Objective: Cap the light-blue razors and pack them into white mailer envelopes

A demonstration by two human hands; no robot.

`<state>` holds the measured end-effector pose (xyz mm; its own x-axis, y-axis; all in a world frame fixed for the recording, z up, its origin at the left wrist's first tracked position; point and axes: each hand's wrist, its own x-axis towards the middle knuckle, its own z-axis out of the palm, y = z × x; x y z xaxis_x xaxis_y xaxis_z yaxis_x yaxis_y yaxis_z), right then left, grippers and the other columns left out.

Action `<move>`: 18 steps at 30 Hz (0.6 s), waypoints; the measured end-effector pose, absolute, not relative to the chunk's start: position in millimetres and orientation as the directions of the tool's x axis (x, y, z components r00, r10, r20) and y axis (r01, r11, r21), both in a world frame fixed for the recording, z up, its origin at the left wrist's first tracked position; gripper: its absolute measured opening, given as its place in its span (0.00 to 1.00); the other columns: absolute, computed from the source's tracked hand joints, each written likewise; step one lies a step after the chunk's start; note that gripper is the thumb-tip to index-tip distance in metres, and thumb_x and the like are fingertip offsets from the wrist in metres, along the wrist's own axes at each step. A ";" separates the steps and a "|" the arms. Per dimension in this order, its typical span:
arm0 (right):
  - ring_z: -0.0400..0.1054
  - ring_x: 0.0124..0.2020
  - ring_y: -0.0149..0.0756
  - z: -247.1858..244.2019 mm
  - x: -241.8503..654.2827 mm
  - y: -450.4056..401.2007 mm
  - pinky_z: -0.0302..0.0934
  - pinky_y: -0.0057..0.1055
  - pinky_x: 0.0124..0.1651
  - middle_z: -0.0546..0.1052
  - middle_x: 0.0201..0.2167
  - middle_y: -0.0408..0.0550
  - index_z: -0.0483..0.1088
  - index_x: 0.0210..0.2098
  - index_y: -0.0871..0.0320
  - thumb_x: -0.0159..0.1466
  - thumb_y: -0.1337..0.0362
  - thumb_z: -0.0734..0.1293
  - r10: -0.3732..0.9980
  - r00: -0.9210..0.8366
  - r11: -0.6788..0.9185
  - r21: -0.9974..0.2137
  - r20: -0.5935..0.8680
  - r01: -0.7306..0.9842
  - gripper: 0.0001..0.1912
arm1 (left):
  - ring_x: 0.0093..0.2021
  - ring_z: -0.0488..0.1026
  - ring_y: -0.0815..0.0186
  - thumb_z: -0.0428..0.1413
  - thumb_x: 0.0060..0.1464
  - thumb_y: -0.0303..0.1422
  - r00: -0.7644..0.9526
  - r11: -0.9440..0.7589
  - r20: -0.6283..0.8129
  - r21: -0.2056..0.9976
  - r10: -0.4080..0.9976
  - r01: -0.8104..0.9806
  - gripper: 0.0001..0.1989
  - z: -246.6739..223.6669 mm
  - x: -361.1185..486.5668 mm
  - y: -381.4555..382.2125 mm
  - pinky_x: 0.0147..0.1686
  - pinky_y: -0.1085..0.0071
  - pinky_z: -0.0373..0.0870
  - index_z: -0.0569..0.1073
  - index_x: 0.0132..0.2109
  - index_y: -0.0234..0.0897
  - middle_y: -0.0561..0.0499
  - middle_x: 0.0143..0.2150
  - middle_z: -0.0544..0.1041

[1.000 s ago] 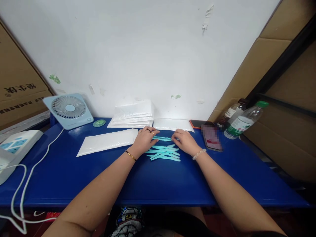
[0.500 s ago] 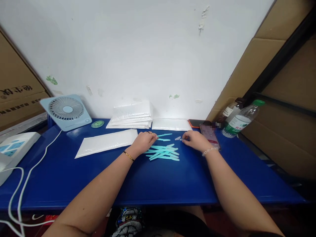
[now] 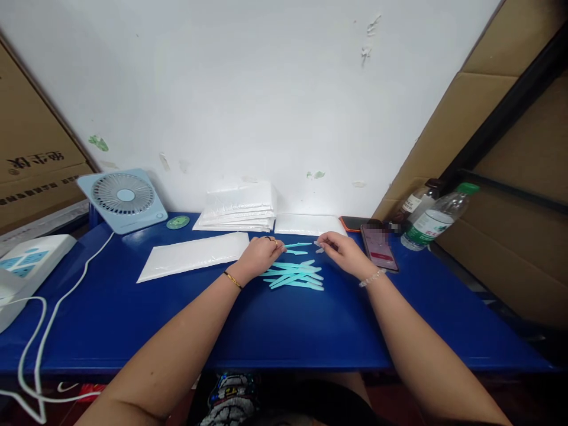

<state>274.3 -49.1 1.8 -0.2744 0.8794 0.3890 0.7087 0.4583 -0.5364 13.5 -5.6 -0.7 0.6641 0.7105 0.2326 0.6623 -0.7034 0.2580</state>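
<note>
Lying crossed on the wearer's side of the hands, the loose teal sticks (image 3: 293, 277) could scatter if a wrist brushed them. The left hand (image 3: 261, 254) seems to pinch two separate sticks (image 3: 299, 244) by one end, so their free tips might swing or slip. The right hand (image 3: 344, 252), fingertips narrow, holds a small clear piece (image 3: 316, 243); whether the second piece (image 3: 320, 251) beside it is gripped I cannot tell, so it could drop. Beyond both hands, nudging knuckles might shift the stacked white pouches (image 3: 239, 205).

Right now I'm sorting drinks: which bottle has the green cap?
The front bottle, overlapping the other in view; the rear bottle has a dark cap.
</note>
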 end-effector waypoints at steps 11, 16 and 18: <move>0.66 0.31 0.33 4.8 254.3 -54.1 0.59 0.29 0.35 0.74 0.33 0.47 0.69 0.38 0.57 0.65 0.64 0.58 0.845 -0.381 0.529 -0.485 0.375 0.697 0.09 | 0.38 0.70 0.64 0.40 0.65 0.39 0.715 -0.748 0.220 0.216 0.663 0.627 0.20 3.2 18.3 -14.5 0.35 0.70 0.57 0.73 0.35 0.38 0.51 0.32 0.75; 0.69 0.37 0.35 4.9 262.0 -54.1 0.61 0.30 0.39 0.76 0.37 0.47 0.71 0.40 0.56 0.65 0.63 0.58 0.850 -0.409 0.526 -0.524 0.331 0.670 0.10 | 0.40 0.70 0.64 0.40 0.64 0.41 0.733 -0.765 0.221 0.237 0.643 0.599 0.20 3.8 19.1 -17.8 0.38 0.70 0.60 0.75 0.38 0.39 0.51 0.34 0.75; 0.69 0.41 0.37 -2.0 273.6 -46.4 0.61 0.32 0.44 0.75 0.40 0.48 0.71 0.42 0.55 0.65 0.63 0.59 0.874 -0.331 0.479 -0.507 0.356 0.716 0.11 | 0.43 0.70 0.63 0.41 0.64 0.40 0.686 -0.734 0.261 0.273 0.679 0.623 0.18 1.2 16.3 -12.8 0.41 0.69 0.62 0.74 0.44 0.41 0.50 0.39 0.76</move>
<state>273.6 -46.4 -2.0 -0.3314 0.8736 0.3563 0.7165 0.4787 -0.5074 16.3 -12.8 1.2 0.6862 0.6792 0.2606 0.6225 -0.7336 0.2727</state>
